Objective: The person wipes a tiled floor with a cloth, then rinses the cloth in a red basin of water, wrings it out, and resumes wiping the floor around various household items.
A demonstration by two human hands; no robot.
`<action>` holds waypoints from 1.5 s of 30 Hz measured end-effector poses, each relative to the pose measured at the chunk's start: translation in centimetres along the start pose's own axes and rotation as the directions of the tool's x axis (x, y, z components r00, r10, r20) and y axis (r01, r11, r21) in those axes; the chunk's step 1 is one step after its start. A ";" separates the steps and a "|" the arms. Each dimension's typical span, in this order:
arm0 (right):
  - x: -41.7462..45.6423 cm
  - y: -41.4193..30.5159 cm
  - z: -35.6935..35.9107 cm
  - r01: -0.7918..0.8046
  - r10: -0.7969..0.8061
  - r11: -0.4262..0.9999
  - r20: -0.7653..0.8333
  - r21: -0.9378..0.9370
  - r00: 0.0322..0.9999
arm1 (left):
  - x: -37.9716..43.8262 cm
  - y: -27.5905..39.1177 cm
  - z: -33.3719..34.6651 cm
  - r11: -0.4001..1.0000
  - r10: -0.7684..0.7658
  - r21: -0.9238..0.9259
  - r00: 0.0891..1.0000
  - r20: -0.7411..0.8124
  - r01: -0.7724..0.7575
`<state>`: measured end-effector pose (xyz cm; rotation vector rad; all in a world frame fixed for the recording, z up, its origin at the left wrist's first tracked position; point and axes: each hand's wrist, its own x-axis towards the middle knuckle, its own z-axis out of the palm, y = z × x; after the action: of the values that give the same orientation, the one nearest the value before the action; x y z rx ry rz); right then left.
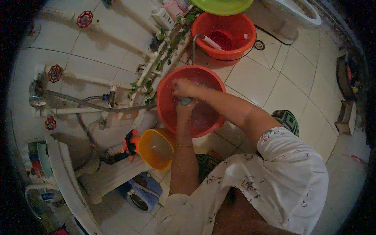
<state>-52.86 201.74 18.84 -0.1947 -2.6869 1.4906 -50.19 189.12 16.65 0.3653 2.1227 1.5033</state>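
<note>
Both my hands are together over the left half of a red plastic basin (164, 117) on the tiled floor. My right hand (185, 87) is closed around part of a small grey-green cloth (185, 101), just above my left hand (185, 109). The left hand grips the lower part of the same cloth. Fingers hide most of it, so its full shape cannot be told. What lies at the bottom of the basin is dim and blurred, with some glints as of water.
Beyond stands a red bucket (226, 57) with a hose and a white handle (212, 43) in it, under a lime-green basin (223, 6). A yellow bin (155, 149) and blue slippers (144, 191) lie near. Pipes with red valve wheels (55, 73) line the left wall.
</note>
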 end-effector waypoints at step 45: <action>-5.1 -6.3 -7.7 -0.185 -0.195 0.607 0.370 0.773 0.908 | -6.5 8.6 0.9 0.207 -0.020 -0.801 0.821 0.571 0.562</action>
<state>-47.42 204.16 28.27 0.2236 -1.8934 2.8182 -44.94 189.67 26.10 -0.1894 0.5155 1.8869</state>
